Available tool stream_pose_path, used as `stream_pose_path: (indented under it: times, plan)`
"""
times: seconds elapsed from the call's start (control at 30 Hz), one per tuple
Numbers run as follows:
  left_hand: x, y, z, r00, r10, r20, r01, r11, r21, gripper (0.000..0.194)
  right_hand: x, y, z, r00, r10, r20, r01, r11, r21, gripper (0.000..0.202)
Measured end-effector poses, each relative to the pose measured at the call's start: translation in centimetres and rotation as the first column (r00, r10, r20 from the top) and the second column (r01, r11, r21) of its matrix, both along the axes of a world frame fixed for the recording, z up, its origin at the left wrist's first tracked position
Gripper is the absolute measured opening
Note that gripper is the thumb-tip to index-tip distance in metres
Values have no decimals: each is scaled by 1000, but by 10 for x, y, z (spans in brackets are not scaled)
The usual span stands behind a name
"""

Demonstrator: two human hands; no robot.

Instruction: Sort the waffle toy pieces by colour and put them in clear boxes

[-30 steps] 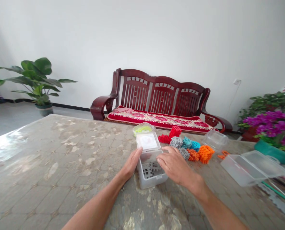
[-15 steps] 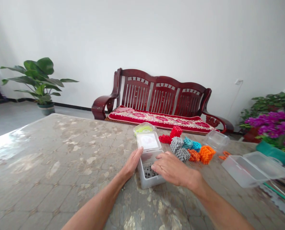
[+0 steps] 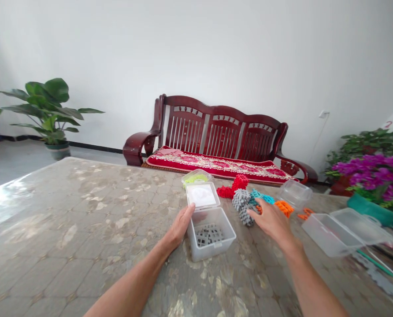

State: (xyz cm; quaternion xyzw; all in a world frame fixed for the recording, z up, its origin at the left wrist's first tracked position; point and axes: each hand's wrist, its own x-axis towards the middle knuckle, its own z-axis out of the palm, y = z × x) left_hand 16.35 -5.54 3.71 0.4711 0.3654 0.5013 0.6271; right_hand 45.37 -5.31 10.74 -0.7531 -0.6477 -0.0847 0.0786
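Observation:
A clear plastic box (image 3: 213, 251) stands in front of me with its lid (image 3: 202, 196) tipped back. Flat grey latticed plastic pieces (image 3: 209, 234) lie in its bottom. My left hand (image 3: 180, 226) grips the box's left side near the hinge; its fingers are partly hidden. To the right of the box, my right hand (image 3: 272, 218) hovers with thumb and fingers apart beside a knobbly grey block cluster (image 3: 244, 204). It partly covers orange clusters (image 3: 284, 208) and blue-teal ones (image 3: 262, 196). Nothing shows in its grasp.
Red clusters (image 3: 233, 186) lie behind the grey one. A container of yellow-green pieces (image 3: 196, 177) stands behind the lid. To the right are an upturned clear box (image 3: 295, 193), an open clear box (image 3: 330, 235), loose orange pieces (image 3: 305, 214) and purple flowers (image 3: 375, 171).
My right hand has left the plastic box and moved right to the block clusters, uncovering the grey pieces inside. My left hand stays on the box. The view has shifted slightly.

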Motion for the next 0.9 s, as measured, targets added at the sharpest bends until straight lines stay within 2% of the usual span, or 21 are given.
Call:
stream_pose_path:
  times: [0.1, 0.2, 0.3, 0.47, 0.57, 0.67, 0.77, 0.9]
  plan:
    - [0, -1, 1, 1000, 5, 0, -5, 1000, -14, 69, 1, 1, -11, 1000, -18, 16, 19, 999, -49, 59]
    - [0, -1, 1, 1000, 8, 1, -8, 1000, -6, 67, 2, 3, -19, 1000, -27, 10, 28, 998, -63, 52]
    - [0, 0, 0, 1000, 7, 7, -6, 1000, -4, 67, 5, 6, -23, 999, -27, -22, 26, 999, -40, 46]
    - [-1, 1, -2, 1000, 7, 2, -7, 1000, 4, 68, 2, 4, -21, 993, -27, -117, 33, 998, 49, 52]
    - [0, 0, -1, 1000, 14, -11, -14, 1000, 20, 66, -14, -5, -12, 937, 124, -328, -75, 984, 159, 55]
    - [0, -2, 3, 999, 37, -31, -36, 999, 26, 65, -44, -20, 2, 808, 344, -478, -281, 939, 200, 57]
    - [0, -3, 6, 999, 30, -45, -27, 997, 67, 64, -79, -34, 13, 761, 463, -455, -441, 883, 160, 59]
    - [-1, -2, 7, 998, 22, -61, -13, 992, 129, 62, -110, -40, 16, 750, 513, -417, -535, 842, 75, 55]
